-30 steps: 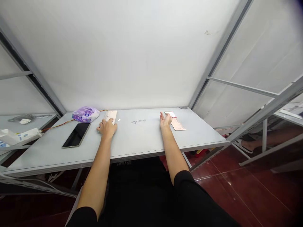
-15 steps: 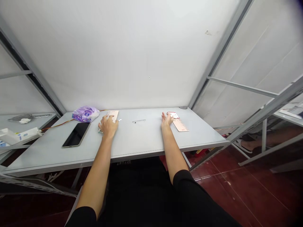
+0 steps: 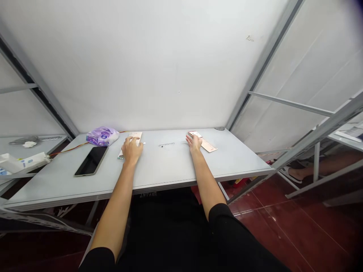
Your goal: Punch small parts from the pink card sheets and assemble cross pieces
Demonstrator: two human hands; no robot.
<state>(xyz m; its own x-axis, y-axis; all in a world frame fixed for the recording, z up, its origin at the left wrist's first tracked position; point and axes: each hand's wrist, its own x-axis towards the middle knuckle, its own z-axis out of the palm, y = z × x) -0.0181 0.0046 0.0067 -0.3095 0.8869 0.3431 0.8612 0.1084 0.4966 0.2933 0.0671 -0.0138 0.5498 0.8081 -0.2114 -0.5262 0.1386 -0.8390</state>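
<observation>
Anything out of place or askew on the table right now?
Nothing spilled or damaged. Only the pink ruler at the right hand lies slanted, not square to the table edge. An orange cable runs off the left edge.

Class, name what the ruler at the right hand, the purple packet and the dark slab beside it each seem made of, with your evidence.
Ruler: probably thin wood or card, matt pale tan with printed marks.
Purple packet: soft plastic film, glossy and crumpled.
Dark slab: glass-fronted, likely a phone; smooth, black, reflective face, pale rim.
</observation>
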